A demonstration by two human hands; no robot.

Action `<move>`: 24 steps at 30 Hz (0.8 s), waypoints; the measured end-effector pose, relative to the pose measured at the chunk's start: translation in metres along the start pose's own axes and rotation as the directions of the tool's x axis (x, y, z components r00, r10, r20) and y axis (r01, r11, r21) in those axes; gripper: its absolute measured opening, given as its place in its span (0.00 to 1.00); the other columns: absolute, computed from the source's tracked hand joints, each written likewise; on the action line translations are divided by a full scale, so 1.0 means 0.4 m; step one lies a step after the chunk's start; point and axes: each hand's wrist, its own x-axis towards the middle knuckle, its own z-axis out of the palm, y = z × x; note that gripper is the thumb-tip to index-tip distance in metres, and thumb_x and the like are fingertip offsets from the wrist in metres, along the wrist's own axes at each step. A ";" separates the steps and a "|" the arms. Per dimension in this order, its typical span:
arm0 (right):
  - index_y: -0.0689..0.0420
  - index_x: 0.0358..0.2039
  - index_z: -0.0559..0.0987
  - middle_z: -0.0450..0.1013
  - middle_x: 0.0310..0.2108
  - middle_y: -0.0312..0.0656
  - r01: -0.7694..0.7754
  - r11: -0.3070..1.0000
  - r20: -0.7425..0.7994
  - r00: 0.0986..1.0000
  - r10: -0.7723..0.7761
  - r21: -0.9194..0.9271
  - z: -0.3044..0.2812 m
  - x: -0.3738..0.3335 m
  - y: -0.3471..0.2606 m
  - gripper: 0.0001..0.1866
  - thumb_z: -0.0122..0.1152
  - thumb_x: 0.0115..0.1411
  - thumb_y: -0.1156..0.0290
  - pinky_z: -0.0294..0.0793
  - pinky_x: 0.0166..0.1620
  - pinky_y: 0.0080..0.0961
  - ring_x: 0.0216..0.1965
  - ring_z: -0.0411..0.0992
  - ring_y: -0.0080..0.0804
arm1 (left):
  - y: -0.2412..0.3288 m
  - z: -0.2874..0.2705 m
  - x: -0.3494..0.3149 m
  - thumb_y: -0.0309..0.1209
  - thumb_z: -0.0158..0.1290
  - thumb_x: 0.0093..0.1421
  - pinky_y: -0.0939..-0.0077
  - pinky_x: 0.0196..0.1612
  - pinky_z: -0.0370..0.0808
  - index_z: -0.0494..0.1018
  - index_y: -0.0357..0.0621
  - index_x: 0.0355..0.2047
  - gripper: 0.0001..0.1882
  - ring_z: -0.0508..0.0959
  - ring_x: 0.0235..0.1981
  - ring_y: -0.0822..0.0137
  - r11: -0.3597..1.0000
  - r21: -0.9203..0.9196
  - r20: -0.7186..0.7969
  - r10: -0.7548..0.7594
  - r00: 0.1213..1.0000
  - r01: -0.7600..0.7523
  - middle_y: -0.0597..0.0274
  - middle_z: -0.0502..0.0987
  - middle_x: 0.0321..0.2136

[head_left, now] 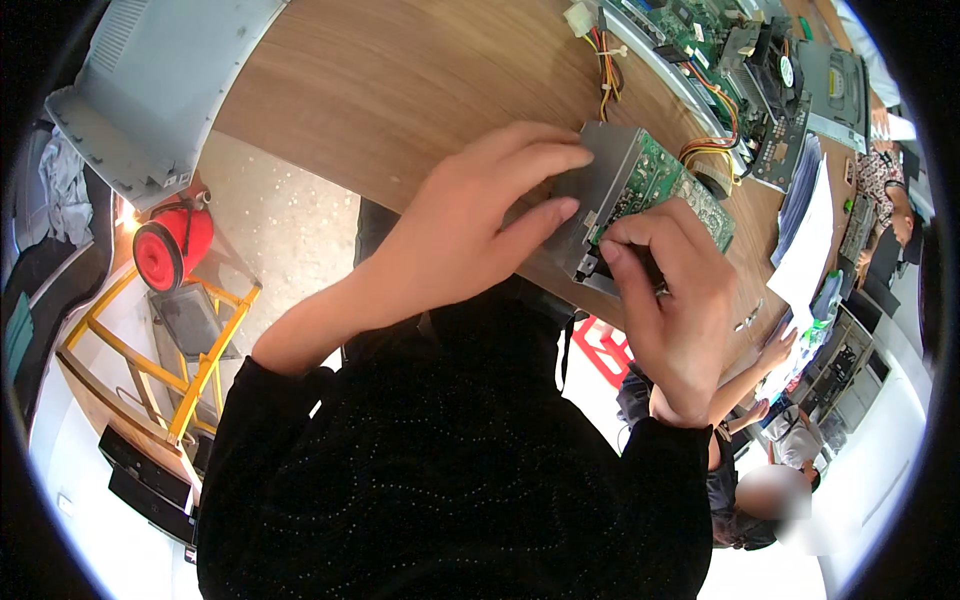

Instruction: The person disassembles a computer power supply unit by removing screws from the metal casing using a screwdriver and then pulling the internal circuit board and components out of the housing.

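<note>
On the wooden table before me sits a grey metal-cased unit (604,150) with a green circuit board (660,172) exposed along its right side. My left hand (500,205) reaches over from the left, its fingers and thumb apart, the tips at the casing's grey face. Bent over the board's near end, my right hand (680,290) has thumb and forefinger pinched together close to the casing's edge. Whatever is between those fingertips is hidden. Coloured wires (712,150) lie by the unit's far right side.
Far right stands an opened computer case with boards and a fan (785,70). White connector (579,18) and cables lie behind the unit. Papers (800,230) and small metal pieces (748,316) are rightward. A grey case panel (165,90) stands left. Another person's arm (750,380) reaches in.
</note>
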 end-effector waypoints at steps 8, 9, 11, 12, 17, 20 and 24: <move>0.60 0.29 0.75 0.70 0.26 0.44 -0.143 0.982 0.003 0.990 0.143 0.121 0.006 0.010 0.001 0.06 0.63 0.51 0.82 0.70 0.28 0.30 0.24 0.74 0.40 | -0.029 0.032 0.105 0.28 0.59 0.56 0.67 0.51 0.72 0.71 0.38 0.52 0.23 0.77 0.48 0.54 0.996 -0.032 0.012 0.081 0.997 -0.080 0.49 0.75 0.48; 0.60 0.29 0.75 0.70 0.26 0.44 -0.145 0.982 0.001 0.989 0.146 0.124 0.009 0.007 0.005 0.06 0.63 0.51 0.82 0.70 0.28 0.30 0.24 0.74 0.40 | -0.037 0.032 0.108 0.29 0.60 0.56 0.67 0.51 0.72 0.70 0.38 0.53 0.24 0.77 0.48 0.55 0.990 -0.109 0.057 0.097 0.994 -0.090 0.49 0.75 0.47; 0.63 0.30 0.74 0.69 0.24 0.35 -0.125 0.979 -0.016 0.991 0.130 0.161 0.013 0.001 0.012 0.04 0.61 0.55 0.83 0.65 0.29 0.18 0.24 0.67 0.19 | -0.050 0.030 0.119 0.29 0.61 0.55 0.67 0.50 0.72 0.70 0.38 0.54 0.26 0.77 0.47 0.56 0.978 -0.186 0.105 0.116 0.988 -0.095 0.50 0.75 0.47; 0.63 0.30 0.74 0.69 0.24 0.35 -0.128 0.978 -0.017 0.991 0.132 0.163 0.015 -0.001 0.012 0.04 0.61 0.55 0.83 0.65 0.29 0.18 0.24 0.67 0.19 | -0.057 0.027 0.126 0.30 0.61 0.55 0.68 0.48 0.72 0.69 0.38 0.54 0.26 0.77 0.45 0.58 0.976 -0.124 0.097 0.190 0.977 -0.177 0.51 0.75 0.45; 0.60 0.28 0.75 0.70 0.26 0.44 -0.112 0.990 -0.118 0.985 0.122 0.088 0.033 -0.012 0.002 0.06 0.63 0.51 0.82 0.70 0.29 0.31 0.25 0.72 0.42 | -0.059 0.039 0.141 0.28 0.61 0.52 0.70 0.41 0.73 0.70 0.37 0.50 0.24 0.76 0.38 0.63 0.978 -0.055 0.114 0.208 0.972 -0.203 0.54 0.75 0.39; 0.61 0.28 0.75 0.70 0.25 0.45 -0.127 0.984 -0.127 0.982 0.142 0.124 0.038 -0.014 0.008 0.06 0.62 0.51 0.82 0.69 0.28 0.31 0.25 0.72 0.44 | -0.056 0.049 0.143 0.27 0.60 0.51 0.69 0.38 0.72 0.71 0.36 0.47 0.22 0.75 0.36 0.63 0.982 -0.132 0.106 0.153 0.983 -0.138 0.55 0.74 0.36; 0.61 0.28 0.75 0.70 0.25 0.45 -0.123 0.981 -0.127 0.982 0.143 0.153 0.035 -0.011 0.017 0.06 0.63 0.51 0.82 0.69 0.29 0.31 0.25 0.72 0.43 | -0.058 0.052 0.149 0.27 0.58 0.51 0.70 0.38 0.72 0.71 0.36 0.46 0.21 0.75 0.35 0.63 0.979 -0.115 0.085 0.180 0.980 -0.170 0.54 0.74 0.34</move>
